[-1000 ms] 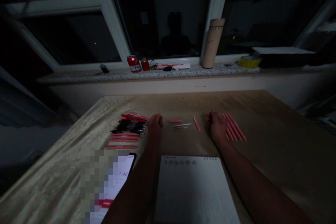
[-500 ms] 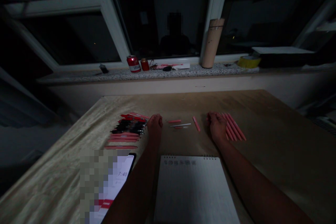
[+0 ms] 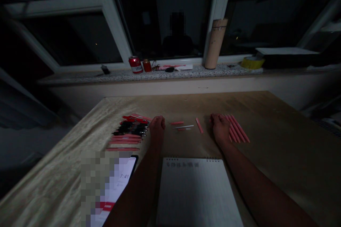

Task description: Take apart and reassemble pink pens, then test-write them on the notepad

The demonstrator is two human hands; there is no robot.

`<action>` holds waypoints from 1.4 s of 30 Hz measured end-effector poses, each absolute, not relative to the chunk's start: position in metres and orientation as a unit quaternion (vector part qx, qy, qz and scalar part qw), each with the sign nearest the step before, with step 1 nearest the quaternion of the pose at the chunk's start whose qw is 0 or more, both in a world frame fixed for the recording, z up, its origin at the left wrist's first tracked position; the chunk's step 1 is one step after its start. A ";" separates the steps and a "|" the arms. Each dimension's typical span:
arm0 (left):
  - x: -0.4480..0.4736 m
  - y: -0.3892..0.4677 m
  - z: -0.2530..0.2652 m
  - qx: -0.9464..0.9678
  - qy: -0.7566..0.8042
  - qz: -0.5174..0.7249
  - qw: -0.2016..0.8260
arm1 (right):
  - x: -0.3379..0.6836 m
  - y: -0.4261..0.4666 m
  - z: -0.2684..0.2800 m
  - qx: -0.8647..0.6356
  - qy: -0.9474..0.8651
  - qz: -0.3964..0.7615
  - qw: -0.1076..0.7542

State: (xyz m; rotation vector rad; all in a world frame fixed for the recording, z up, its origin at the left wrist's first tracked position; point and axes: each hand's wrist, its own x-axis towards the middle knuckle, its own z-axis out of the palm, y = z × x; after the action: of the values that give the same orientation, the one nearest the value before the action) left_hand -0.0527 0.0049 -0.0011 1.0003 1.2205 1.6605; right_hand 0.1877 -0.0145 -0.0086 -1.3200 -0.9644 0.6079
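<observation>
Both hands rest on the wooden surface (image 3: 266, 120), around its middle, with the forearms coming in from the near edge. The left hand (image 3: 157, 126) is curled into a loose fist with the fingers folded under; whether something small is inside the fist cannot be told in this dim light. Just beside it, toward the left edge, lies a group of pen parts (image 3: 130, 129): red pieces at the far end, black pieces in the middle, and pink barrels laid in rows on the near side. The hand is touching or nearly touching this group; the picture is too dark to decide.

The right hand (image 3: 220, 127) lies with the fingers bent downward and loosely closed, and it does not visibly grip anything. Directly on its right side a row of pink tubes (image 3: 237, 128) lies parallel, slanting toward the far left, and the hand seems to be against the nearest one.

Between the two hands there are a few loose pieces: a short pink piece (image 3: 177, 123), a thin white refill (image 3: 183, 126) and a slanted pink tube (image 3: 199, 125).

At the near edge a spiral notebook (image 3: 197, 191) lies between the forearms, and a phone (image 3: 117, 184) with a lit screen lies to the left of the left forearm.
</observation>
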 end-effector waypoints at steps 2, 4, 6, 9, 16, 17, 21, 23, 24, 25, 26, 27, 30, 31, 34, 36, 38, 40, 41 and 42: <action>-0.053 0.005 0.000 0.402 0.489 0.658 0.407 | 0.187 -0.014 -0.008 -0.574 -0.416 0.273 0.650; -0.053 0.004 0.000 0.403 0.490 0.656 0.408 | 0.187 -0.013 -0.009 -0.573 -0.410 0.279 0.653; -0.053 0.004 0.001 0.402 0.491 0.654 0.412 | 0.187 -0.013 -0.010 -0.576 -0.405 0.282 0.651; -0.052 0.003 0.001 0.403 0.491 0.655 0.410 | 0.188 -0.012 -0.012 -0.582 -0.405 0.277 0.648; -0.053 0.003 0.000 0.416 0.498 0.647 0.401 | 0.188 -0.013 -0.011 -0.575 -0.419 0.268 0.650; -0.053 0.003 0.000 0.420 0.502 0.644 0.396 | 0.188 -0.013 -0.010 -0.574 -0.422 0.266 0.650; -0.052 0.001 0.002 0.443 0.524 0.626 0.371 | 0.187 -0.015 -0.008 -0.572 -0.430 0.262 0.648; -0.051 -0.002 0.003 0.470 0.538 0.606 0.349 | 0.187 -0.015 -0.007 -0.570 -0.442 0.257 0.643; -0.050 -0.003 0.003 0.493 0.544 0.592 0.334 | 0.186 -0.016 -0.007 -0.571 -0.451 0.251 0.638; -0.050 -0.005 0.003 0.520 0.549 0.573 0.315 | 0.186 -0.016 -0.006 -0.572 -0.460 0.245 0.633; -0.049 -0.006 0.003 0.553 0.553 0.548 0.296 | 0.185 -0.016 -0.006 -0.573 -0.469 0.242 0.627; -0.048 -0.008 0.002 0.588 0.555 0.519 0.276 | 0.183 -0.017 -0.005 -0.573 -0.477 0.240 0.622; -0.046 -0.011 0.000 0.686 0.552 0.425 0.212 | 0.179 -0.020 -0.003 -0.571 -0.515 0.234 0.595; -0.046 -0.012 0.000 0.710 0.546 0.401 0.190 | 0.177 -0.022 -0.002 -0.570 -0.534 0.232 0.579; -0.046 -0.013 0.001 0.760 0.535 0.347 0.127 | 0.173 -0.025 0.000 -0.559 -0.614 0.197 0.521; -0.046 -0.014 0.003 0.780 0.528 0.319 0.103 | 0.171 -0.026 0.002 -0.539 -0.677 0.144 0.480; -0.046 -0.016 0.005 0.798 0.516 0.298 0.094 | 0.168 -0.027 0.004 -0.519 -0.731 0.091 0.434; -0.046 -0.017 0.005 0.811 0.502 0.287 0.089 | 0.165 -0.027 0.004 -0.513 -0.765 0.056 0.386; -0.045 -0.017 0.005 0.815 0.498 0.282 0.086 | 0.164 -0.027 0.004 -0.514 -0.775 0.043 0.365; -0.044 -0.018 0.005 0.818 0.498 0.277 0.082 | 0.163 -0.027 0.004 -0.516 -0.783 0.033 0.346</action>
State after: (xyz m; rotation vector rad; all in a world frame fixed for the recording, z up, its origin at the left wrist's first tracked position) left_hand -0.0442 -0.0177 0.0049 2.4438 1.4867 0.8275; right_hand 0.1633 -0.0274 0.0041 -1.3380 -2.0323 0.0862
